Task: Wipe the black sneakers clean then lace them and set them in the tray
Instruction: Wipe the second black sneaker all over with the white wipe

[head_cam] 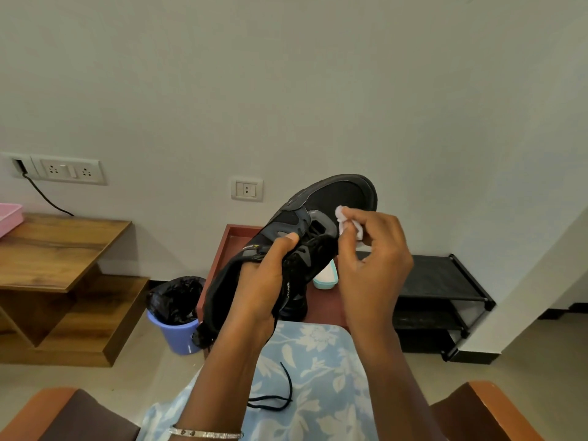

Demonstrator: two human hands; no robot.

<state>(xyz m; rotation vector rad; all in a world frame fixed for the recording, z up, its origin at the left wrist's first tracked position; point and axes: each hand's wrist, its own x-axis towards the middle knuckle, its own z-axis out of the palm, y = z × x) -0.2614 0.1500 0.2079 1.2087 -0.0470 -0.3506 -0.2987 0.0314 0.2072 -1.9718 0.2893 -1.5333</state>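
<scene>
Sitting with a floral-print lap in view, the person holds one black sneaker [334, 198] up in front of them, toe tilted up toward the far right. Their left hand [264, 281] grips it around the collar and tongue, thumb on top. Their right hand [372, 249] pinches a small white wipe [345, 222] and presses it against the sneaker's side near the toe. A loose black lace [283, 399] lies on the lap, near the viewer. Beyond the knees a reddish-brown low table [229, 249] carries a white and teal bottle [326, 276] and a dark shape, mostly hidden, that may be the other shoe. A pink tray [9, 214] sits on the wooden desk [57, 249] at far left, well apart from the sneaker
</scene>
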